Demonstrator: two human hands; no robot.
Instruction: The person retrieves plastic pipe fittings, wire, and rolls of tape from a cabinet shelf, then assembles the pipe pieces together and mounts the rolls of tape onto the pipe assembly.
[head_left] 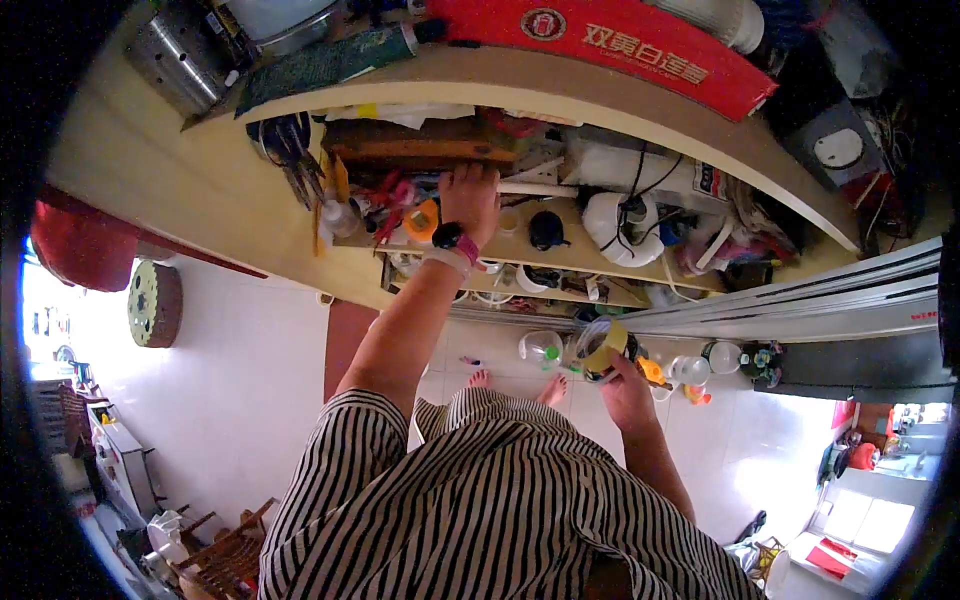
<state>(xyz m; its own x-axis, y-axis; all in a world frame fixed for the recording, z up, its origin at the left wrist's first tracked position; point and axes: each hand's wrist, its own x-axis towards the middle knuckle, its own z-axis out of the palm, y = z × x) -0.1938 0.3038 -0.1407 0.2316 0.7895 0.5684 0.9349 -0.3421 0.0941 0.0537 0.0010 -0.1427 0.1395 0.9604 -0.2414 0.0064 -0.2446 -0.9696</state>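
Note:
My left hand (pixel 470 200), wearing a dark watch and a pink band, reaches into the upper shelf. Its fingers are curled in front of a brown wooden box (pixel 420 145), with their tips hidden. Just right of these fingers a white rod (pixel 540 189) sticks out; whether they grip it is unclear. Beside the wrist lies an orange ring-shaped roll (pixel 421 220), among pink and red small items (pixel 390 205). Lower right, my right hand (pixel 628 392) is closed on the rim of a wide yellowish tape roll (pixel 600 345), held in front of the shelves.
A white coil with black cord (pixel 622 228) and a black round object (pixel 547 230) sit on the shelf. Scissors (pixel 290 150) hang at its left. A red box (pixel 600 45) lies on the top. Plastic bottles (pixel 541 348) and jars (pixel 688 370) stand on the floor near my feet.

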